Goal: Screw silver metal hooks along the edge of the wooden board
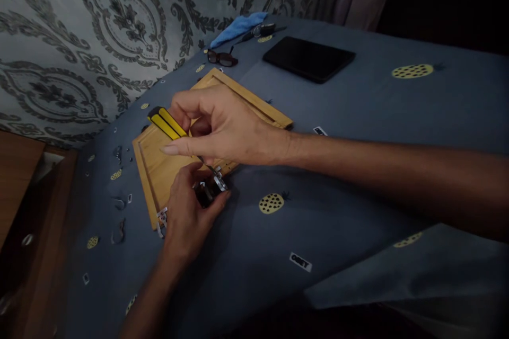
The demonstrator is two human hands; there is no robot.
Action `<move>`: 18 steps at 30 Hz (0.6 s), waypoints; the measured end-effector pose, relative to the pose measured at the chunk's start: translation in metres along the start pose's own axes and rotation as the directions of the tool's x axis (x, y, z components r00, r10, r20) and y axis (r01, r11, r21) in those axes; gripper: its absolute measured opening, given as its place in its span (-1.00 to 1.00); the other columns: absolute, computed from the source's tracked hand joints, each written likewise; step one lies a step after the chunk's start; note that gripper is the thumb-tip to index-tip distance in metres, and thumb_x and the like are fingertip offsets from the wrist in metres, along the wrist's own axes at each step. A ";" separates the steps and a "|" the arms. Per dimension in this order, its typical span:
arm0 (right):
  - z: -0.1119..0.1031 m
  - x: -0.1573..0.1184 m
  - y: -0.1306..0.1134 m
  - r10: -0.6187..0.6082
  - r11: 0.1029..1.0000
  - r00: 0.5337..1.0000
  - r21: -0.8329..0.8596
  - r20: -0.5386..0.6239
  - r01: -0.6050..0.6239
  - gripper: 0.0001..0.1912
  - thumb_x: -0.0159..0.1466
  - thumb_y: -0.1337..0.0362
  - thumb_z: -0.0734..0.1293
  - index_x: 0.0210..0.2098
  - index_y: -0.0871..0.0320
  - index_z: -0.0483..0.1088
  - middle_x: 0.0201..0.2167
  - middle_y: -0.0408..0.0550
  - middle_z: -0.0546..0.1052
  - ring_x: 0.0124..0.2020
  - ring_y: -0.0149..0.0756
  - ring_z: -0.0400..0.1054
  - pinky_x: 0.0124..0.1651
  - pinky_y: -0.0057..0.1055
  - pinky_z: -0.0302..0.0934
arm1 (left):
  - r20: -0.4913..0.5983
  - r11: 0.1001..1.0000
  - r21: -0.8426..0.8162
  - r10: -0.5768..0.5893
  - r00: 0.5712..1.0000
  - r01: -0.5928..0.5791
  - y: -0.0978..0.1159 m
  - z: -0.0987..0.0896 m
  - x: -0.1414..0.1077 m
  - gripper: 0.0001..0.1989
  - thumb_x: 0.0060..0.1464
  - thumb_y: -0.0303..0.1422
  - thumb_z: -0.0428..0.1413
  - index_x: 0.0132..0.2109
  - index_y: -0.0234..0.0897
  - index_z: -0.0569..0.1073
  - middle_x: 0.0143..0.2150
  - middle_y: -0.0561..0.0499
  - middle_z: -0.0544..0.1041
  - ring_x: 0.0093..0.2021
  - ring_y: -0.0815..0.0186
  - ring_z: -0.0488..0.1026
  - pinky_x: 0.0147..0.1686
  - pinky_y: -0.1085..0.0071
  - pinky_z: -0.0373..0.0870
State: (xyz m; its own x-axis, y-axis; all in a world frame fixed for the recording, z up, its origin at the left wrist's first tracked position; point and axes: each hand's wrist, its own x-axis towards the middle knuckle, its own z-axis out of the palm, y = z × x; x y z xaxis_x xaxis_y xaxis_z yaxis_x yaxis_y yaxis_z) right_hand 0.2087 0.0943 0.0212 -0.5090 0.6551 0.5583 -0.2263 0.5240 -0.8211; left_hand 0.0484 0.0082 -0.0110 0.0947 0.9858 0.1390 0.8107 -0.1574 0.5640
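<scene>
My right hand (226, 122) is closed round the yellow and black handle of a screwdriver (167, 123). The thin shaft points down to a small silver metal fitting (219, 182) at the near edge of a wooden panel (157, 175) with a raised rim. My left hand (189, 212) curls its fingers and thumb round a dark, glossy piece (203, 194) beside that fitting. What the dark piece is, I cannot make out. A metal hinge-like part (162, 217) sits at the panel's near left corner, partly behind my left hand.
Loose metal parts (118, 232) lie on the blue pineapple-print cloth (350, 275) at left. A black tablet (309, 58), glasses (222, 58) and a blue cloth (238, 28) lie beyond the panel. A patterned curtain (127, 21) hangs along the back.
</scene>
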 end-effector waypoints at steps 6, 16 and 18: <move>0.001 -0.002 0.008 -0.017 0.999 1.000 -0.035 0.010 0.017 -0.64 0.35 0.30 0.31 -0.41 0.12 0.00 -0.48 -0.35 0.13 -0.48 -0.67 0.15 -0.42 -0.72 0.23 | -0.008 1.000 0.013 0.003 1.000 -0.003 0.000 0.001 0.001 -0.50 0.02 -0.22 0.29 0.07 -0.18 0.31 -0.08 -0.04 0.57 -0.04 0.10 0.53 -0.02 0.08 0.45; 0.003 -0.003 0.000 0.126 0.992 0.992 0.032 0.020 -0.126 -0.64 0.32 0.39 0.36 -0.45 0.16 0.07 -0.52 -0.40 0.10 -0.49 -0.68 0.10 -0.47 -0.75 0.12 | -0.015 0.998 0.034 0.052 0.999 -0.052 -0.001 0.001 0.001 -0.55 0.04 -0.23 0.29 0.03 -0.17 0.33 -0.11 -0.02 0.56 -0.08 0.14 0.53 -0.04 0.11 0.46; 0.004 -0.003 0.002 0.114 0.992 0.993 0.054 0.031 -0.116 -0.63 0.32 0.40 0.36 -0.45 0.15 0.06 -0.52 -0.39 0.09 -0.50 -0.67 0.08 -0.48 -0.76 0.12 | -0.014 0.998 0.030 0.048 0.999 -0.048 0.000 0.001 0.001 -0.56 0.04 -0.24 0.30 0.02 -0.18 0.34 -0.11 -0.02 0.56 -0.08 0.14 0.54 -0.05 0.12 0.46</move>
State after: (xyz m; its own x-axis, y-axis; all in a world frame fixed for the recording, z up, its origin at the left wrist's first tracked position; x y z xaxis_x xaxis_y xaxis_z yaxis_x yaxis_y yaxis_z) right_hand 0.2069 0.0910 0.0173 -0.5572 0.6934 0.4569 -0.2102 0.4145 -0.8854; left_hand 0.0488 0.0093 -0.0116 0.1257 0.9761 0.1774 0.8219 -0.2026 0.5323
